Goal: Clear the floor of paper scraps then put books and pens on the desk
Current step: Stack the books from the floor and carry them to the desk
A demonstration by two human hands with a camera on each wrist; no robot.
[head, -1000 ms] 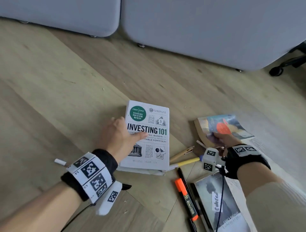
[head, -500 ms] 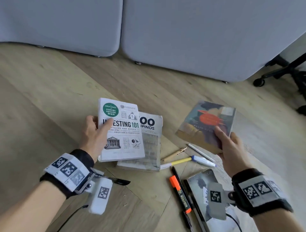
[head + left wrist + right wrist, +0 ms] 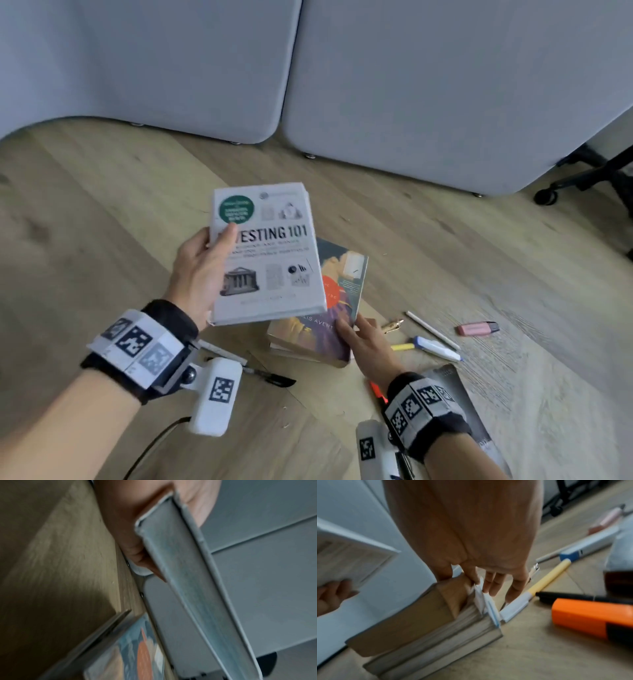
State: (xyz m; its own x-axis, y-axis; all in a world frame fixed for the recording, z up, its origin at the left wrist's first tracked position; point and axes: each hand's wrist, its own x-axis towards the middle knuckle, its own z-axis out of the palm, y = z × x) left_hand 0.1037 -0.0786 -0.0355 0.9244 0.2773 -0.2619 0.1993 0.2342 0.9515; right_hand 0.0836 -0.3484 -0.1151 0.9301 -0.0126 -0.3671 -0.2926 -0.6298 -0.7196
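From the head view, the left hand [image 3: 198, 270] grips the white Investing 101 book [image 3: 270, 253], lifted clear of the floor [image 3: 102, 212], where a second ago it lay flat on a grey book. The right hand [image 3: 368, 342], which half a second ago held the colourful paperback [image 3: 329, 308] in the air, has set it on that grey book and now rests relaxed fingers at its near corner. Pens, including a pink highlighter [image 3: 478, 329] and a white-and-blue pen [image 3: 436, 347], remain scattered to the right, near another dark book [image 3: 459, 404]. The left wrist view shows fingers and thumb clamped round the white book's spine end, above the paperback. The right wrist view shows straight fingers [image 3: 489, 584] touching the stacked books' corner, holding nothing, beside an orange marker [image 3: 590, 619]. The books appear to be getting stacked for a single carry; the desk is not in view.
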